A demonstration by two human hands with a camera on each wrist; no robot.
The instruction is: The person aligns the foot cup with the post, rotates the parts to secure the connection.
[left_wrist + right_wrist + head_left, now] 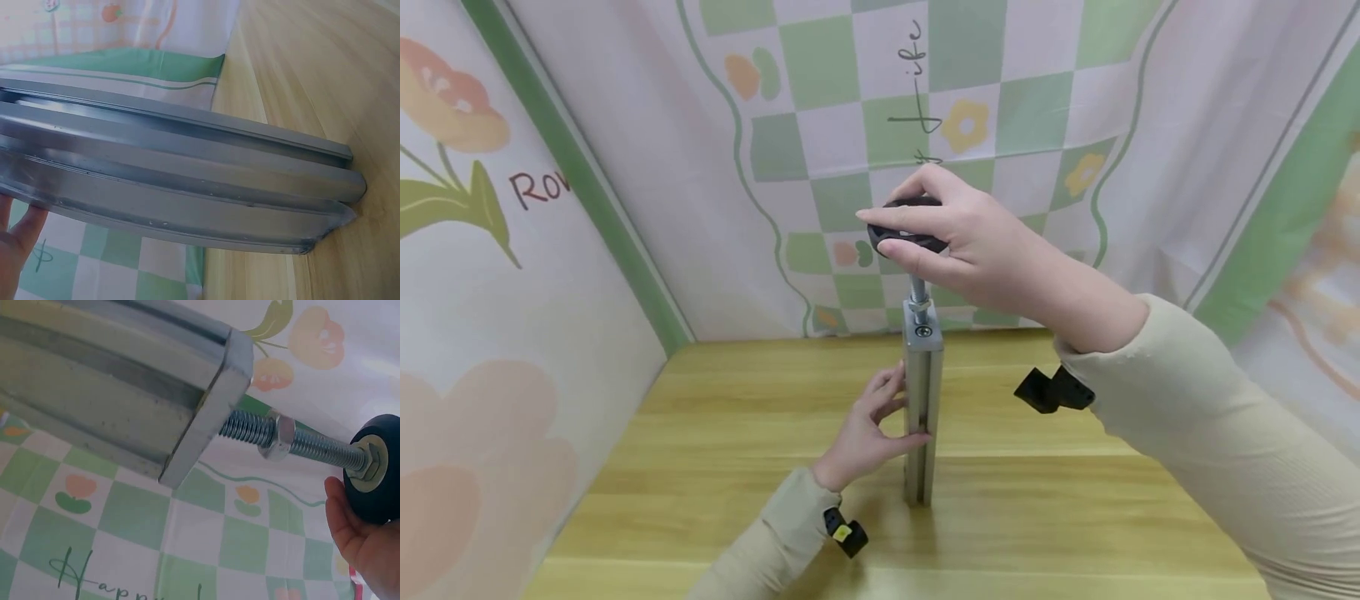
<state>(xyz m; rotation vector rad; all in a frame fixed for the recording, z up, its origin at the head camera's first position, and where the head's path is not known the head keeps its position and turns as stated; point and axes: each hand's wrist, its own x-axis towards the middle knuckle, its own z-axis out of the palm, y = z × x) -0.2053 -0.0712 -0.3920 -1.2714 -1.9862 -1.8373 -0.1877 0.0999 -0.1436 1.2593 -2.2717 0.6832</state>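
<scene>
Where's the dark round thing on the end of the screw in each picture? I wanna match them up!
Head: the dark round piece is above the middle, held in the right hand.
Left wrist: it isn't in this picture.
Right wrist: it's at the right edge, about halfway up, partly cut off.
Shared landmark: the metal bar shows in all three.

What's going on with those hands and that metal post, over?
Right hand gripping black round knob atop threaded rod. Left hand holding metal post upright. Nothing visibly in the way.
</scene>
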